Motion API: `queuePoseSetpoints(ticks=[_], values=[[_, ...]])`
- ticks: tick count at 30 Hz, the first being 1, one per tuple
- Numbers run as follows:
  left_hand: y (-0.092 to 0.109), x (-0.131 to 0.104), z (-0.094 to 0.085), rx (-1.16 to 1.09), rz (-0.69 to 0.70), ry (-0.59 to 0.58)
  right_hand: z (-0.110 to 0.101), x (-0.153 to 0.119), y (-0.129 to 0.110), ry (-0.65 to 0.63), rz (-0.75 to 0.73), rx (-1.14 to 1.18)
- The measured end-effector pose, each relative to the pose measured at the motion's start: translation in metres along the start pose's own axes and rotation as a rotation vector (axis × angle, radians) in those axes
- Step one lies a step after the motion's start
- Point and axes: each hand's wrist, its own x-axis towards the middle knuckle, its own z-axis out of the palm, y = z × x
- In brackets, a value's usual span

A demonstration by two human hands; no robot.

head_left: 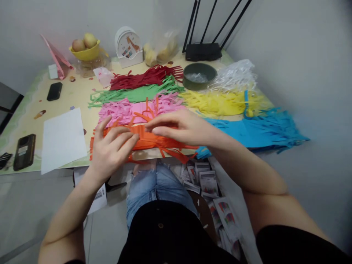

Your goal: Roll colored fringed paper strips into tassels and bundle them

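Note:
Orange fringed paper (143, 136) lies along the table's front edge, with loose strips sticking up and hanging over. My left hand (111, 148) is over its left part, fingers apart and slightly curled, holding nothing visible. Above its middle, my right hand (178, 126) has its fingers stretched to the left and apart from the thumb. Behind lie pink (139, 110), green (137, 94) and dark red (143, 79) fringed bundles. Yellow (222, 104) and blue (250, 132) ones are on the right.
A white sheet (63, 137) and two dark phones (54, 91) (24, 152) are at left. Toward the back stand a yellow fruit bowl (88, 53), a green round tin (199, 85) and a black router (203, 52). Packets (209, 183) sit below the table.

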Motion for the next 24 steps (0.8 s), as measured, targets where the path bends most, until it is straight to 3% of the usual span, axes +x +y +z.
queuePoseSetpoints(ticks=[4, 6, 8, 11, 15, 20, 24], values=[[-0.003, -0.005, 0.004, 0.188, 0.265, 0.157, 0.018, 0.013, 0.013, -0.188, 0.179, 0.465], [-0.006, -0.007, 0.007, 0.269, 0.325, 0.218, 0.029, 0.012, 0.016, -0.144, 0.22, 0.646], [-0.008, -0.008, 0.012, 0.304, 0.3, 0.275, 0.037, 0.01, 0.016, -0.074, 0.228, 0.709], [-0.004, -0.006, 0.026, 0.259, 0.203, 0.375, 0.041, 0.006, 0.011, 0.008, 0.174, 0.747], [0.016, 0.002, 0.046, -0.06, -0.036, 0.495, 0.038, 0.007, 0.008, 0.093, 0.026, 0.786], [0.042, 0.015, 0.067, -0.579, -0.412, 0.489, 0.035, 0.007, 0.011, 0.415, -0.083, 0.435], [0.04, 0.031, 0.091, -0.691, -0.554, 0.559, 0.039, 0.005, 0.019, 0.54, -0.165, 0.145]])
